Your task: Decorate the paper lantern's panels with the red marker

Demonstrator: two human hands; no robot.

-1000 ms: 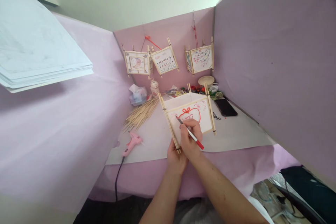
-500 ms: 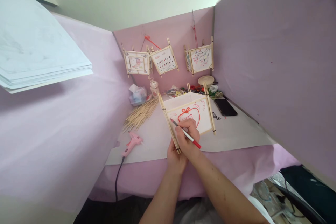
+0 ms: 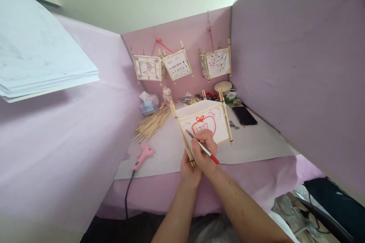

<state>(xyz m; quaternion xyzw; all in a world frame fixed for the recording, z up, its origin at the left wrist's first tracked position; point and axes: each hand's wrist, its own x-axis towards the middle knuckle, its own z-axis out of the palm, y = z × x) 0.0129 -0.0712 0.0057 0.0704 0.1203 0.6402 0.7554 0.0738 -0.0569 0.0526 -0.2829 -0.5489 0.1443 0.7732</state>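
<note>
A square lantern of bamboo sticks and white paper stands on the table, its front panel bearing a red drawing. My right hand is closed round a red marker, whose tip rests on the panel's lower left part. My left hand grips the lantern's near left corner from below, mostly hidden behind the right hand.
A pink glue gun with its black cord lies left of the hands, beside a bundle of bamboo sticks. A black phone lies to the right. Three finished lanterns hang on the back wall above craft supplies. Purple partitions enclose the desk.
The marker's tip has moved left and down across the panel from the red drawing. The lantern has tilted slightly, showing more of the drawing.
</note>
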